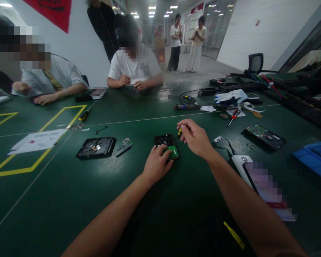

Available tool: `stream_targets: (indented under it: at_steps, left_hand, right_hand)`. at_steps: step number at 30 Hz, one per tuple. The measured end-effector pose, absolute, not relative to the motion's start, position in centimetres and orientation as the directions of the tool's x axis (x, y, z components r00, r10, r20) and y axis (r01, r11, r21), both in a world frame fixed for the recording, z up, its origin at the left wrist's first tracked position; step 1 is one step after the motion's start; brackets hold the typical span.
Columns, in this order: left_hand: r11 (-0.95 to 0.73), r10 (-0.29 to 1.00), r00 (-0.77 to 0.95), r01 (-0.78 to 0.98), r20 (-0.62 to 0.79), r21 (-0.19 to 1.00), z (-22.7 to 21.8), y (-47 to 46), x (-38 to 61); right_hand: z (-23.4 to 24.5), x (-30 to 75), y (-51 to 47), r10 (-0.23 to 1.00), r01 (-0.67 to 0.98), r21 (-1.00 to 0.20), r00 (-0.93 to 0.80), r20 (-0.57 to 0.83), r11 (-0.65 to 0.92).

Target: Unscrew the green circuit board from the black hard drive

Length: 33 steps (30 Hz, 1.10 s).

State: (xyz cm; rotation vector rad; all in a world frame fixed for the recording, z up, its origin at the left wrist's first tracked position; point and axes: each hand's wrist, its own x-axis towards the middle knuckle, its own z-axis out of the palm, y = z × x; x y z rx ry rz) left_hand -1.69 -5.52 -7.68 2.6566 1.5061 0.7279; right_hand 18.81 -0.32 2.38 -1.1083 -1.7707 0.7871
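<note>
In the head view a small hard drive [164, 140] lies at the middle of the green table, its green circuit board [174, 152] facing up. My left hand [158, 159] rests over its near left part, fingers and thumb pressed on it, hiding some of the board. My right hand [194, 137] is closed round a small yellow-and-black screwdriver [179, 132], held upright just right of the drive. Whether its tip touches the drive I cannot tell. To the left lie an opened hard drive casing [96, 147] and a loose circuit board [124, 145].
At right are another hard drive [264, 136], a white power bank [242, 166] with a cable, a phone [267, 189] and a blue tray [315, 157]. A red screwdriver [234, 117] and gloves [231, 97] lie farther back. Two people sit across the table; others stand behind.
</note>
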Motion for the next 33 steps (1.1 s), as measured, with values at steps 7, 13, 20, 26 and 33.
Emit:
stream_targets:
  at_steps: [7,13,20,26,33]
  left_hand:
    - [-0.546,0.809,0.431,0.803,0.4,0.238,-7.26,-5.27,-2.15]
    - [-0.518,0.821,0.399,0.821,0.409,0.239,-7.48,-5.32,-2.17]
    - [-0.502,0.831,0.38,0.827,0.406,0.253,-7.3,-5.46,-2.05]
    - [-0.462,0.85,0.356,0.858,0.388,0.225,-7.37,-5.7,-1.79]
    - [-0.473,0.842,0.371,0.857,0.392,0.204,-7.53,-5.58,-2.07]
  right_hand:
    - [2.67,18.87,-0.5,0.914,0.385,-0.831,-0.216,0.343,0.402]
    - [2.63,18.89,-0.51,0.913,0.372,-0.835,-0.216,0.347,0.406]
    - [2.8,18.9,-0.6,0.913,0.37,-0.837,-0.22,0.342,0.403]
    - [2.72,18.84,-0.51,0.914,0.367,-0.839,-0.22,0.34,0.401]
    - [2.82,18.84,-0.56,0.912,0.383,-0.829,-0.224,0.345,0.408]
